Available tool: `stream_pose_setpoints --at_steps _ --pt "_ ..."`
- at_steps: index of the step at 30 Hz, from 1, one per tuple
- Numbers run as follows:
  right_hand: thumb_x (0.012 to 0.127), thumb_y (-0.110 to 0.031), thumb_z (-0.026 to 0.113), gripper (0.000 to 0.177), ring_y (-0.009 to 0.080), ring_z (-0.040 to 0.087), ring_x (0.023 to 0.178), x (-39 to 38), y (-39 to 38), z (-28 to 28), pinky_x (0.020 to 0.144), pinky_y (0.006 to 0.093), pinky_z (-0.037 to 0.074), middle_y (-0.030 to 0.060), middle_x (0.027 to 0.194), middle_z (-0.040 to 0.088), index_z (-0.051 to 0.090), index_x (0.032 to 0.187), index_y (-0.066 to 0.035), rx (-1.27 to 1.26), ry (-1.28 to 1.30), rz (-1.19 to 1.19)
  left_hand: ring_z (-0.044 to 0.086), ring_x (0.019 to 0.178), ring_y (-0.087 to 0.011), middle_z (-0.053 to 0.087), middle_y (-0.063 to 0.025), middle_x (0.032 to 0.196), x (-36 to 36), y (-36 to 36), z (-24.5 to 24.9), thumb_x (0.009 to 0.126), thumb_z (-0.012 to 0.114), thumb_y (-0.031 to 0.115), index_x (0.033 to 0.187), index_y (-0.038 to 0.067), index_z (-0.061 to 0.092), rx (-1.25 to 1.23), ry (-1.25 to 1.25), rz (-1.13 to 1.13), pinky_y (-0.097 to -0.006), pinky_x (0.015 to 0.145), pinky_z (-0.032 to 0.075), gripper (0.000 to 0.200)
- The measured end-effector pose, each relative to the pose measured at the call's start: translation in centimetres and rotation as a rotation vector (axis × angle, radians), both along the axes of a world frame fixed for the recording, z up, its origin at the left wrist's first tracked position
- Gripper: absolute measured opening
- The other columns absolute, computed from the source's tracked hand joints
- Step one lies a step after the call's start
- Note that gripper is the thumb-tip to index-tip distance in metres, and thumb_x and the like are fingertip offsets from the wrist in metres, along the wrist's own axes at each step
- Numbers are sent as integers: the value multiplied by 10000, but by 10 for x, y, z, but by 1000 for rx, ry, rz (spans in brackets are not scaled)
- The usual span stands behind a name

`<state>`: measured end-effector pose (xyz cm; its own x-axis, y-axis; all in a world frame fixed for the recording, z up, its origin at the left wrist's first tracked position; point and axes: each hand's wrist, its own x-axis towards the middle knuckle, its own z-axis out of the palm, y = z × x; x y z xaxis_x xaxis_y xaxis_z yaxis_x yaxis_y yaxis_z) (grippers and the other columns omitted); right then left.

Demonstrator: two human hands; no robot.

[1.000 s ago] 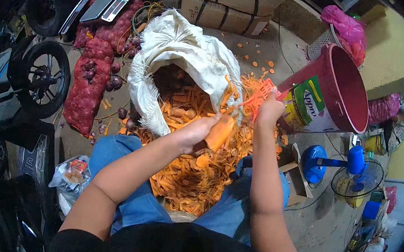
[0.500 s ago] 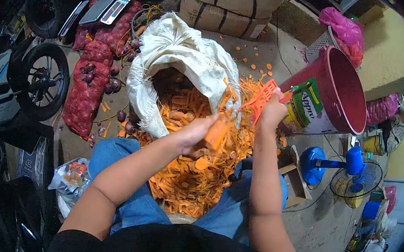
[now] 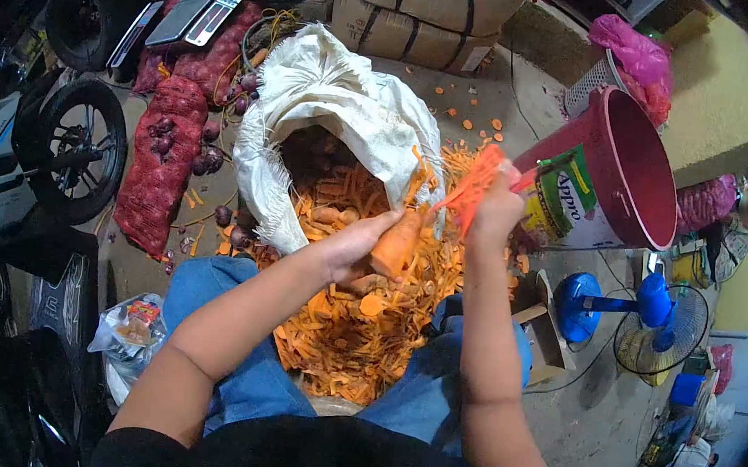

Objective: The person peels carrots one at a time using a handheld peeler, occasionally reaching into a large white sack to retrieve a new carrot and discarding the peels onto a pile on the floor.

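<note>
My left hand (image 3: pixel 352 251) is wrapped round a thick peeled carrot (image 3: pixel 399 239) over the heap of peelings. In my right hand (image 3: pixel 496 217) is a red-orange plastic peeler (image 3: pixel 469 192), its slotted head pointing toward the carrot's upper end and slightly blurred. Orange carrot peelings (image 3: pixel 339 348) are piled between my knees. More peelings and whole carrots lie in the mouth of a white woven sack (image 3: pixel 351 103) just beyond my left hand. A cut carrot piece (image 3: pixel 372 304) with a round face rests on the pile below.
Close beyond my right hand stands a tilted red bucket (image 3: pixel 618 168). A blue fan (image 3: pixel 657 318) is at the right, near an open cardboard box (image 3: pixel 545 343). Red net bags of onions (image 3: pixel 160 165) and a scale (image 3: pixel 198 14) lie to the left. Taped cartons (image 3: pixel 414 28) stand behind the sack.
The peeler has shifted slightly left and blurs more, with my right hand a little closer to the carrot. The carrot, blurred before, now shows sharply and tilts upward in my left hand.
</note>
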<state>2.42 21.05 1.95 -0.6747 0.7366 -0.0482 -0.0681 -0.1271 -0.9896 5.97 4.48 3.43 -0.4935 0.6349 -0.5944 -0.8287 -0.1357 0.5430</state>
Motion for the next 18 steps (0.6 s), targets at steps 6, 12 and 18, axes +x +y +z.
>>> stream_pose_setpoints --at_steps 6,12,18 --pt "808 -220 463 253 75 372 470 19 -40 -4 445 225 327 -5 548 435 495 704 8 442 136 290 542 649 -138 545 -58 820 -4 3 -21 857 269 368 1001 51 446 39 104 -2 -272 545 470 391" --pt "815 -192 449 211 58 372 518 0 11 12 466 221 321 -28 596 439 489 717 -9 108 -282 -57 532 646 -135 528 -68 816 -3 0 -18 865 233 349 1001 44 439 52 74 -173 -297 593 479 392" --pt "804 -178 461 206 102 422 521 21 -35 -5 491 251 357 35 634 487 502 743 14 405 44 280 542 641 -155 535 -63 817 -4 7 -25 848 255 410 1010 50 437 53 89 43 -288 558 474 435"
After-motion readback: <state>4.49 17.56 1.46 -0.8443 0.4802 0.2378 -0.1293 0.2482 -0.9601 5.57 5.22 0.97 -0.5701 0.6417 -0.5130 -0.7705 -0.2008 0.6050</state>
